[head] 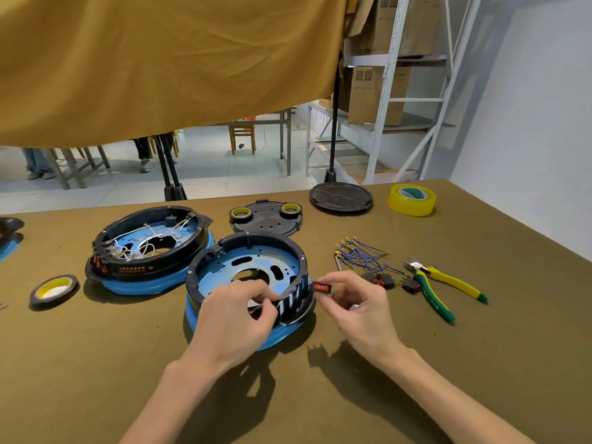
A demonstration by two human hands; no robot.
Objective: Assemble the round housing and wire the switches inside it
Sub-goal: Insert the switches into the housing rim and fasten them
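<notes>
The round housing (250, 277) sits near the middle of the counter (480, 363), a black ring over a blue plate with oval cutouts, resting on a blue base. Its near-right wall has a row of upright slots. The right hand (358, 302) holds a small red switch (320, 287) pinched between thumb and forefinger, pressed against the outside of that slotted wall — the other fingers are curled loosely. The left hand (234, 318) reaches over the near rim into the housing, its thumb and forefinger closed on a thin white wire (261, 307) just inside the slots.

A second housing (150, 248) lies just behind and to the left, touching the first one's rim; it already has white wires looped inside and red switches along its left wall. Behind the pair is a black cover plate (266, 217) with two small tape rolls standing on it, and farther right a flat black round lid (341, 197). A roll of yellow tape (412, 200) stands near the far right edge of the counter, and a black tape roll (54, 290) lies at the left.

To the right of the hands are a tangle of blue wires (362, 256) with brass terminals, a few spare switches (387, 280) beside them, and cutters (445, 286) with yellow and green handles — well clear of the housing.
</notes>
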